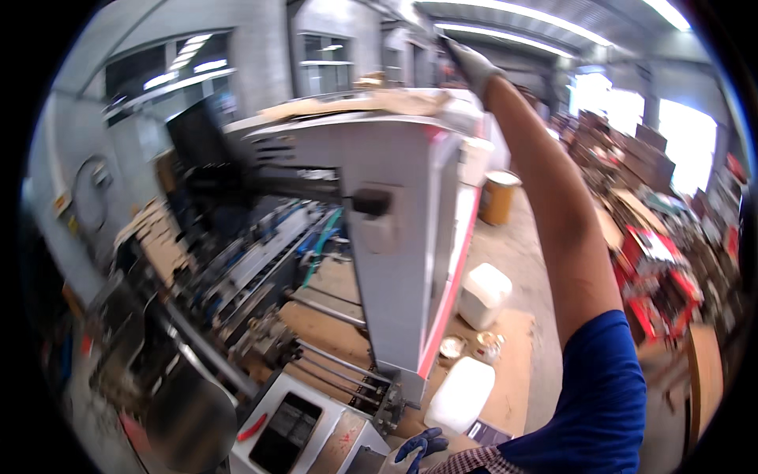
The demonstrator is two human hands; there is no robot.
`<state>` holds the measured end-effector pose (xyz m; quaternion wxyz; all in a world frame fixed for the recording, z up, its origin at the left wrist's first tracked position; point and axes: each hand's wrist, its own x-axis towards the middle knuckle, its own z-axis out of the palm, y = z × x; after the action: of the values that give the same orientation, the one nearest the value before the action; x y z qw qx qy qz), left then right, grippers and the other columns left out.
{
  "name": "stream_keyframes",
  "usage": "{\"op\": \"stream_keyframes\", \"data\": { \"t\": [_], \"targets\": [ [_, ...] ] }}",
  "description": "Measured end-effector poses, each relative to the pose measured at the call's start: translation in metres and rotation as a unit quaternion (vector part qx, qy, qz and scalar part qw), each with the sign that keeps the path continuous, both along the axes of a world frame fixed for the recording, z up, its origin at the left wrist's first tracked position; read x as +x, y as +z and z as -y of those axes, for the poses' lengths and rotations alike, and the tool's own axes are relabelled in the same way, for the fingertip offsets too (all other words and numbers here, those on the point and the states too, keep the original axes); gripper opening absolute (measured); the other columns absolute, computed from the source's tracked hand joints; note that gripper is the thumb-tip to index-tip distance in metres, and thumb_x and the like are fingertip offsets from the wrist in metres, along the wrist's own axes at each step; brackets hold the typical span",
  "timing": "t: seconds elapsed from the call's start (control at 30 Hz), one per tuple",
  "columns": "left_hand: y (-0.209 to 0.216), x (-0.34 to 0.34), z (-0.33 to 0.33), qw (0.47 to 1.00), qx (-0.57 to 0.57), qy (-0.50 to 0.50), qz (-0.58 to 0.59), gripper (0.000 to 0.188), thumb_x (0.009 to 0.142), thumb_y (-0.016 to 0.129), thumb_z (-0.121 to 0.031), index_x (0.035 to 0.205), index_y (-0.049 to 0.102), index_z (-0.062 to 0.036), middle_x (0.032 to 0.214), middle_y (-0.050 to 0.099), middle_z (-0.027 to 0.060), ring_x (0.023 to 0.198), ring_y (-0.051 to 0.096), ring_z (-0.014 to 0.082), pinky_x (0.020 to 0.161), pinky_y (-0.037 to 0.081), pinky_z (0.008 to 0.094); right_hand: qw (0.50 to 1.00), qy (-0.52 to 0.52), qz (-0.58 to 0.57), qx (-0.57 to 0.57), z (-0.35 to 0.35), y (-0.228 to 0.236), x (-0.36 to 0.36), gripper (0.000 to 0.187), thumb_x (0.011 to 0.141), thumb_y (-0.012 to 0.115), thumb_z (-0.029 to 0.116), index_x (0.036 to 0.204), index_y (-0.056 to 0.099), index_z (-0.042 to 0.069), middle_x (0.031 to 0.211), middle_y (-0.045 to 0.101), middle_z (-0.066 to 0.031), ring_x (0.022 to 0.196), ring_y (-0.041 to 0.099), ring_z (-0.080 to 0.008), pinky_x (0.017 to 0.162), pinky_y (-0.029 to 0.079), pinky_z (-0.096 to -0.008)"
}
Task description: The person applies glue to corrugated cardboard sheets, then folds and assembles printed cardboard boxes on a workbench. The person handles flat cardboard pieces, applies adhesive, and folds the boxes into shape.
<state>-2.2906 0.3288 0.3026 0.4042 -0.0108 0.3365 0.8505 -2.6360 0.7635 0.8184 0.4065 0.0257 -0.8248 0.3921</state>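
My right arm, in a blue short sleeve, stretches up and away past the grey machine frame. At its end my right hand wears a pale glove with a dark palm side. Its fingers look straight and slightly blurred, close to the far end of the machine's top, and I make out nothing held in them. Low in the view, my left hand wears a grey and dark blue glove. Its fingers are loosely bent and apart, beside the control box with a dark screen. The lower part of this hand is cut off.
Cardboard lies on the machine's top. Rollers and metal bars fill its open side. On the floor to the right stand white plastic jugs and a yellow drum. Piled boxes and scrap line the far right.
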Motion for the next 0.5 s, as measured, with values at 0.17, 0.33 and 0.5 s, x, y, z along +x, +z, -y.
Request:
{"op": "stream_keyframes", "data": {
  "t": [0.17,0.33,0.5],
  "targets": [
    [-0.013,-0.01,-0.004,1.0,0.011,-0.008,-0.002,0.032,0.103,0.05,-0.016,0.128,0.059,0.0033,0.12,0.065,0.0159,0.104,0.063,0.0233,0.096,0.049,0.036,0.91,0.056,-0.391,-0.124,0.049,-0.102,0.094,0.04,0.1,0.055,0.043,0.114,0.062,0.007,0.095,0.062,-0.0012,0.083,0.054,-0.0154,0.075,0.046,-0.0296],
    [-0.003,0.009,-0.061,0.914,-0.106,-0.125,-0.373,0.039,0.104,0.049,-0.027,0.13,0.057,0.0016,0.123,0.064,0.0174,0.111,0.061,0.0271,0.103,0.044,0.0409,0.969,0.192,-0.09,-0.125,0.128,-0.395,0.3,0.049,0.102,0.054,0.034,0.141,0.052,0.003,0.124,0.065,-0.0129,0.109,0.063,-0.0201,0.098,0.048,-0.0334],
    [-0.074,0.058,-0.123,0.891,-0.08,-0.326,-0.305,0.05,0.098,0.064,-0.023,0.139,0.048,-0.0009,0.115,0.062,0.0038,0.098,0.06,0.0159,0.088,0.049,0.0299,0.74,0.215,-0.1,-0.629,0.162,-0.513,0.439,0.061,0.107,0.038,0.043,0.154,0.029,0.004,0.145,0.049,-0.0122,0.13,0.051,-0.0225,0.111,0.04,-0.038]
  ]
}}
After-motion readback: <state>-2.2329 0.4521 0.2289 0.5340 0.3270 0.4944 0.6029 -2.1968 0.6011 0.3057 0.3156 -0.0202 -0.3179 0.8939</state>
